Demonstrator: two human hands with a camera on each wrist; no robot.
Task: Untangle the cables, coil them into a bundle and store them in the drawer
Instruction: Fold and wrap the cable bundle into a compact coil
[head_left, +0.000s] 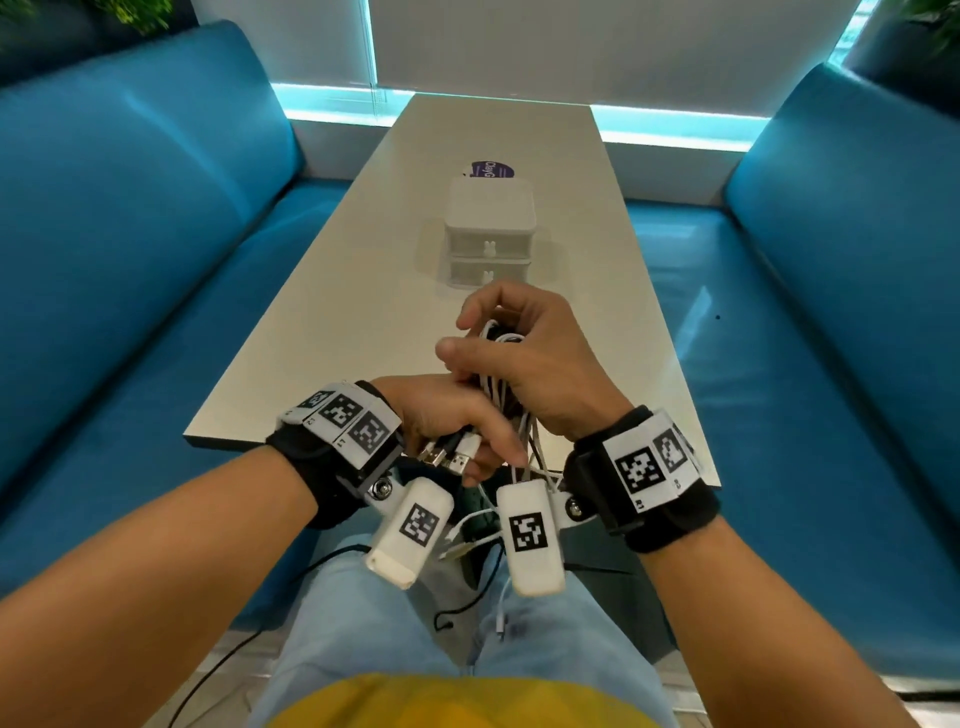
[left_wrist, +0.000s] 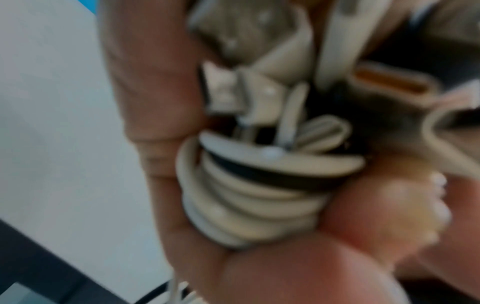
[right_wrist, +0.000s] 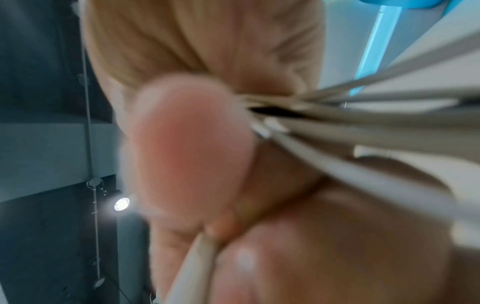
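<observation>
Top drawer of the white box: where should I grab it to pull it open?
Pinch the small knob centred on the top drawer front, coming from the near side facing you. It appears to be the only protruding part; both drawers of the white drawer box look closed and flush.

White and black cables (head_left: 498, 395), white drawer unit (head_left: 490, 228), blue sofas (head_left: 130, 234).
</observation>
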